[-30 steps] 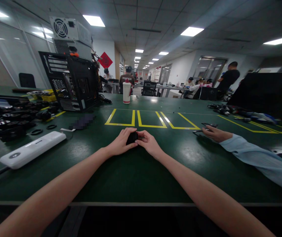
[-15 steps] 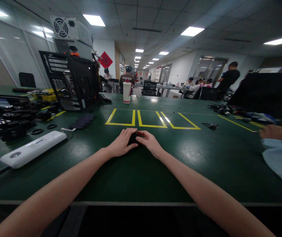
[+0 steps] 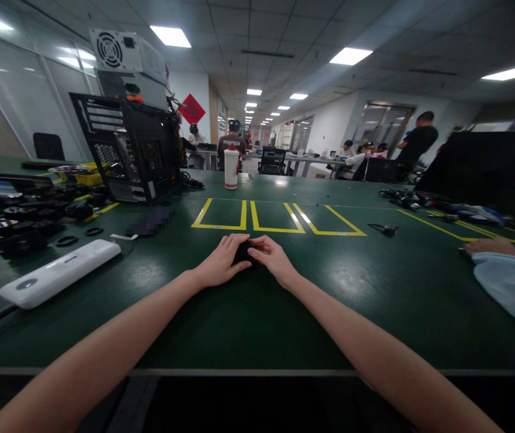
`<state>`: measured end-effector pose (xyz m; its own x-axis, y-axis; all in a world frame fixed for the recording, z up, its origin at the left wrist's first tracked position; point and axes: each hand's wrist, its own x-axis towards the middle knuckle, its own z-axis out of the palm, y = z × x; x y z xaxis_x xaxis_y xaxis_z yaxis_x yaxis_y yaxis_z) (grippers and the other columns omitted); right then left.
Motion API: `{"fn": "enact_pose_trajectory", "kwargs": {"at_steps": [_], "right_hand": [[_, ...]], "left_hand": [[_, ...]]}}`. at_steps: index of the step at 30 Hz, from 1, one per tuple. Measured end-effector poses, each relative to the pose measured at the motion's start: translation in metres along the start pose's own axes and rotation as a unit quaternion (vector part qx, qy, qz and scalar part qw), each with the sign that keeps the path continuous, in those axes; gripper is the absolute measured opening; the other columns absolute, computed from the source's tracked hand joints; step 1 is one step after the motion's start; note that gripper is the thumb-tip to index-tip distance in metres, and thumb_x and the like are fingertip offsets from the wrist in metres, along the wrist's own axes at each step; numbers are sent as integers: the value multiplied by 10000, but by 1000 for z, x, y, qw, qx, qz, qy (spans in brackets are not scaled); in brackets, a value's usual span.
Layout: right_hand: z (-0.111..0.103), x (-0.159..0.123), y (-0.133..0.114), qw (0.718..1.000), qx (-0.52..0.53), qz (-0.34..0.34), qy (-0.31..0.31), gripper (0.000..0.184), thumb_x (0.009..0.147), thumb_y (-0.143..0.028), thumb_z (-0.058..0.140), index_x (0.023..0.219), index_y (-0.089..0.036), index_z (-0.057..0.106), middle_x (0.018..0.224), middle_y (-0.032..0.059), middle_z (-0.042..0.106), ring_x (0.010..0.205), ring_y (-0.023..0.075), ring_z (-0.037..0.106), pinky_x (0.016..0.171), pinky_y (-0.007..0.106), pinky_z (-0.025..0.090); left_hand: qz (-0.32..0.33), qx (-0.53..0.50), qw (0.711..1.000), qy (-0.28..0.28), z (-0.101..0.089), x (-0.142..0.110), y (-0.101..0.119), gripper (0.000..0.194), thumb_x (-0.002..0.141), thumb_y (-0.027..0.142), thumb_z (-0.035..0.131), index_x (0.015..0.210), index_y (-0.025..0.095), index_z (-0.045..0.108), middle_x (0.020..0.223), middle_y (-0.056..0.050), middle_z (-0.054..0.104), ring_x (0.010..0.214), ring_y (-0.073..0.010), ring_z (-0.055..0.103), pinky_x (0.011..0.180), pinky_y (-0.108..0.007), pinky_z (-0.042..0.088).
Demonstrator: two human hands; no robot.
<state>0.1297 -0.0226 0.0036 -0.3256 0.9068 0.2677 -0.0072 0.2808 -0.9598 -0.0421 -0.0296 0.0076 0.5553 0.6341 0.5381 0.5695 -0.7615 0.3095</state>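
Between my hands, low over the green table [image 3: 257, 325], is a small black object [image 3: 241, 252]; the fingers cover most of it, so its kind cannot be made out. My left hand [image 3: 225, 260] is closed around its left side, fingers over the top and thumb along the near side. From the right, my right hand [image 3: 271, 258] pinches at its edge with thumb and forefinger. Just beyond the hands, yellow tape outlines [image 3: 279, 230] mark the tabletop.
To the left lie a white power strip [image 3: 61, 273], black rings [image 3: 67, 241] and a heap of black parts. An open computer case [image 3: 126, 144] stands behind them. A white cup [image 3: 231, 169] is farther back. At right are a dark tool [image 3: 384, 228] and another person's hand [image 3: 494, 246].
My two hands stay almost still around the black object. At the right, the other person's hand and sleeve have shifted slightly left and lower, onto the tabletop.
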Motion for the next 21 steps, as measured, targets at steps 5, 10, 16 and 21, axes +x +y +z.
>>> {"fn": "enact_pose_trajectory", "kwargs": {"at_steps": [5,10,16,21], "right_hand": [[0,0,2,1000,-7,2,-13,322,692,-263,586,1002,-201,529,1036,45,539,937,159,538,863,347,406],[0,-1,3,999,30,-20,-31,324,645,-203,627,956,-193,537,983,25,560,901,144,553,866,331,410],[1,0,-1,1000,-2,-26,0,206,702,-244,574,895,-176,552,923,30,573,911,138,533,875,326,401],[0,0,-3,1000,-21,19,6,300,703,-258,574,985,-166,531,1016,63,550,959,163,519,873,347,399]], "left_hand": [[6,-4,1000,5,1,0,0,543,773,328,522,1238,228,261,1183,-92,404,1096,-243,401,928,-463,340],[15,-1,1000,13,2,0,-1,530,771,313,524,1228,223,271,1176,-95,411,1099,-246,399,943,-474,315],[9,0,1000,8,2,0,-2,540,774,328,519,1237,223,261,1179,-92,404,1099,-240,395,935,-450,333],[2,2,1000,6,2,1,-1,539,775,332,516,1236,219,261,1183,-95,400,1097,-241,394,930,-448,338]]}}
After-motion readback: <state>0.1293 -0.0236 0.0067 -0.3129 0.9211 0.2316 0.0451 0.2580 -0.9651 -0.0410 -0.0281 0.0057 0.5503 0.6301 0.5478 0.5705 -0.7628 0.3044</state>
